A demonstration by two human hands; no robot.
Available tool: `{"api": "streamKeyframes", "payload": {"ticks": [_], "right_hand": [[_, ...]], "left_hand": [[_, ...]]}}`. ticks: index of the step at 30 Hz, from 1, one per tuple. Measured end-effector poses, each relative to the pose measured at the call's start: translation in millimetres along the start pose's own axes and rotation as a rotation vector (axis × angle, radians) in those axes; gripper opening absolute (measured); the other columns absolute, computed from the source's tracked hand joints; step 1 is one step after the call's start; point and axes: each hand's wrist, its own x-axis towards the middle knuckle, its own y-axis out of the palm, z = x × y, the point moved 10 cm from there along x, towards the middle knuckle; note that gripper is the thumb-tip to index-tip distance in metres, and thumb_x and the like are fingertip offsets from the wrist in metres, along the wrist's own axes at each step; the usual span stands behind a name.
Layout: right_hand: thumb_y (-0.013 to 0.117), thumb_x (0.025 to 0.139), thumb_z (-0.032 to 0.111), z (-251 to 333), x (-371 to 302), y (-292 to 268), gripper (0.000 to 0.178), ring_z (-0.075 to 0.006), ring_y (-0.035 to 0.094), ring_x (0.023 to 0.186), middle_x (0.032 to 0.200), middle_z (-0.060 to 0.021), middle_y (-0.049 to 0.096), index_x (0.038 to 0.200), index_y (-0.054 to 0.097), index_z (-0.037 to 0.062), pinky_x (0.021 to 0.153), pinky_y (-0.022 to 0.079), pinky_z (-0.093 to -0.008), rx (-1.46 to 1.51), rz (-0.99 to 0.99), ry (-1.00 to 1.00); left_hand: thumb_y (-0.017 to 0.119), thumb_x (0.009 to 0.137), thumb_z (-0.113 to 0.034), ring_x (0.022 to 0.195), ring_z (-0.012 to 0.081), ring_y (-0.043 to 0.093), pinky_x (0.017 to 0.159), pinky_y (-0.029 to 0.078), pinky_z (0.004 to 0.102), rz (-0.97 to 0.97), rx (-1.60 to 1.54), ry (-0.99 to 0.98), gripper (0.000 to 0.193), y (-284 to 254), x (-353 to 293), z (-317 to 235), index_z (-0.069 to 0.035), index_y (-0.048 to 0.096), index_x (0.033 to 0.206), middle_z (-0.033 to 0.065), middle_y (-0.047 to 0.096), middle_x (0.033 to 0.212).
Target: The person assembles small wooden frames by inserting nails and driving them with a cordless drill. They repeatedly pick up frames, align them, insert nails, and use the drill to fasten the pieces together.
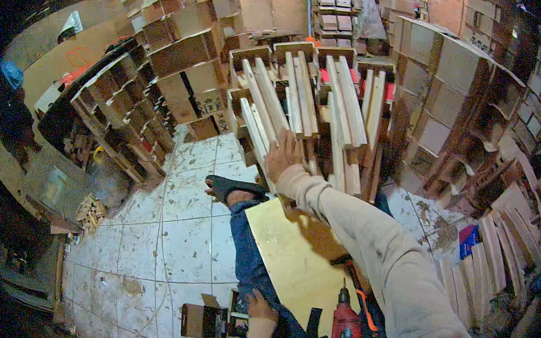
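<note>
My right arm, in a pale sleeve, stretches forward across the view. My right hand lies with its fingers stretched out on the near part of a bundle of long pale wooden strips. Several such strips rest in upright cardboard-like holders ahead of me. Low in the view, my left hand lies against my blue trouser leg with its fingers loosely extended, nothing visible in it. Beside it stands a small open cardboard box. A yellowish board lies between my legs and under my right arm.
A red power drill and an orange-handled tool lie at the board's near right. Wooden racks stand left, stacked cardboard panels right. Curved wooden pieces lie at the far right. The white tiled floor is dirty.
</note>
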Motion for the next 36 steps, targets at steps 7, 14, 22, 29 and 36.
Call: {"api": "streamKeyframes", "payload": {"ticks": [7, 14, 22, 29, 36], "right_hand": [[0.064, 0.081, 0.026, -55.5, -104.9, -86.3, 0.037, -0.0397, 0.048, 0.112, 0.117, -0.0242, 0.05, 0.106, 0.056, -0.0006, 0.093, 0.043, -0.0477, 0.433, 0.05, -0.02], [0.061, 0.087, 0.025, -184.2, -203.0, -113.0, 0.033, -0.0361, 0.054, 0.103, 0.107, -0.0225, 0.057, 0.102, 0.057, -0.0037, 0.092, 0.043, -0.0416, 0.394, 0.231, 0.186], [0.046, 0.093, 0.042, -335.4, -260.7, -119.4, 0.048, -0.0393, 0.045, 0.11, 0.116, -0.0215, 0.048, 0.117, 0.049, 0.001, 0.095, 0.037, -0.0489, 0.215, 0.384, 0.481], [0.059, 0.088, 0.037, -489.7, -195.4, -177.8, 0.055, -0.0456, 0.053, 0.102, 0.111, -0.0278, 0.054, 0.123, 0.041, -0.0028, 0.092, 0.041, -0.0495, -0.173, -0.211, 0.655], [0.052, 0.083, 0.058, -719.6, -146.3, -215.4, 0.063, -0.0355, 0.058, 0.081, 0.09, -0.0194, 0.057, 0.107, 0.048, 0.0001, 0.072, 0.047, -0.0454, 0.192, -0.519, 1.111]], "left_hand": [[0.066, 0.084, -0.015, 0.09, 0.0367, 0.062, 0.078, 0.049, 0.0424, -0.183, -0.372, 1.044, 0.042, -230.9, -43.2, -255.4, 0.002, 0.053, 0.12, 0.0209, 0.064, 0.1], [0.066, 0.08, -0.025, 0.099, 0.0315, 0.061, 0.087, 0.046, 0.0443, -0.12, 0.004, 1.79, 0.054, -282.9, -199.8, -419.7, -0.003, 0.051, 0.126, 0.0156, 0.061, 0.112], [0.062, 0.082, -0.038, 0.108, 0.0317, 0.056, 0.093, 0.041, 0.0481, -0.14, 0.115, 1.833, 0.06, -275.1, -232.4, -452.6, -0.009, 0.047, 0.132, 0.0153, 0.055, 0.122], [0.058, 0.084, -0.048, 0.115, 0.0318, 0.052, 0.098, 0.037, 0.0514, -0.152, 0.155, 1.776, 0.065, -269.4, -233.3, -460.9, -0.015, 0.043, 0.137, 0.0151, 0.049, 0.132], [0.054, 0.085, -0.059, 0.123, 0.0319, 0.049, 0.103, 0.033, 0.0547, -0.139, 0.272, 1.409, 0.07, -257.8, -189.4, -439.2, -0.021, 0.04, 0.142, 0.0148, 0.043, 0.141]]}}
